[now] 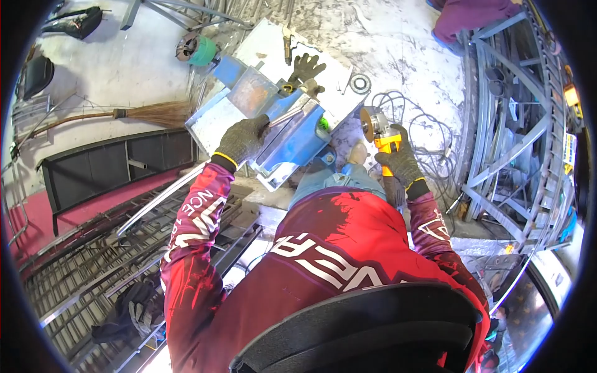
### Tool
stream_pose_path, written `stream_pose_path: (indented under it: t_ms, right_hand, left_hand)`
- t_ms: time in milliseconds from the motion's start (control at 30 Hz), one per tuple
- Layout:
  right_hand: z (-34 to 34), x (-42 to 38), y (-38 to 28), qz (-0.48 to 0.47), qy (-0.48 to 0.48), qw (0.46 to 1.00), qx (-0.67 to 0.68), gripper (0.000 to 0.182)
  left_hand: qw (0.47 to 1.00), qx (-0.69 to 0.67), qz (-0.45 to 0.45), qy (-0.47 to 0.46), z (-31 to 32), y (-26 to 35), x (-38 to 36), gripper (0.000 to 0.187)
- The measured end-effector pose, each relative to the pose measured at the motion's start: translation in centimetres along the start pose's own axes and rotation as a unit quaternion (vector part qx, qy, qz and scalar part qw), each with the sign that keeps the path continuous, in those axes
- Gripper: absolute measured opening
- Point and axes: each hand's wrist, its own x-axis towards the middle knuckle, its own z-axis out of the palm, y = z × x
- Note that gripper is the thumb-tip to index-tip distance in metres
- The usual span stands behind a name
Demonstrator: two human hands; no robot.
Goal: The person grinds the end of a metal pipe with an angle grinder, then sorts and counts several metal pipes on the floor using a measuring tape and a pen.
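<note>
My left hand, in a dark knit glove with a yellow cuff edge, is closed around a long thin metal bar. The bar slants from the lower left up across the blue bench vise, and its far end lies by the vise jaws. In my gloved right hand is a yellow angle grinder. Its brown disc faces left, to the right of the vise and apart from the bar. A loose dark glove rests on the white tabletop behind the vise.
A round disc lies at the table's right corner. Black cables loop over the floor. Steel frames stand at the right, near another person's purple clothing. Metal grating and a straw broom are at the left.
</note>
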Motion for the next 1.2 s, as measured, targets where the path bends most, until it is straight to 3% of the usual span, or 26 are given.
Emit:
stream_pose_path:
  t_ms: [33, 100, 233, 600, 667, 733, 800, 967, 1100, 1200]
  right_hand:
    - [0.0, 0.0, -0.1, -0.001, -0.007, 1.0, 0.012, 0.085]
    - [0.1, 0.2, 0.2, -0.002, -0.004, 1.0, -0.006, 0.085]
    - [0.2, -0.2, -0.3, 0.002, 0.005, 1.0, -0.018, 0.084]
    - [-0.2, -0.2, 0.5, -0.012, 0.015, 1.0, -0.001, 0.087]
    - [-0.1, -0.1, 0.7, -0.002, 0.015, 1.0, 0.021, 0.087]
    - [-0.2, 0.5, 1.1, 0.001, 0.016, 1.0, -0.02, 0.087]
    - [-0.2, 1.0, 1.0, 0.004, 0.016, 0.999, -0.045, 0.087]
    - [0.3, 0.9, 0.0, -0.007, 0.015, 0.999, -0.035, 0.087]
    - [-0.4, -0.1, 0.1, -0.016, 0.024, 0.999, -0.026, 0.087]
    - [-0.6, -0.3, 0.6, -0.018, 0.031, 0.999, -0.013, 0.085]
  left_hand:
    - [1.0, -0.001, 0.0, 0.0, 0.5, -0.6, 0.5, 0.021]
    - [0.989, -0.141, 0.03, -0.04, 1.8, -1.9, 1.4, 0.026]
    - [0.977, -0.21, 0.022, -0.021, 2.9, -1.9, 1.9, 0.029]
    - [0.99, -0.118, -0.052, -0.053, 3.7, -6.6, -3.7, 0.023]
    - [0.994, -0.099, -0.039, -0.034, 4.0, -6.3, -3.8, 0.024]
    - [0.995, -0.063, -0.014, 0.073, 3.2, -3.6, -2.8, 0.023]
    - [0.995, -0.056, -0.028, 0.083, 1.8, -0.6, -0.6, 0.023]
    - [0.998, -0.001, -0.046, 0.052, 3.2, 1.3, 3.7, 0.03]
    - [0.998, -0.006, -0.066, 0.0, 2.8, -0.1, 1.4, 0.029]
    - [0.998, 0.001, -0.066, 0.021, 3.4, -2.0, -1.2, 0.026]
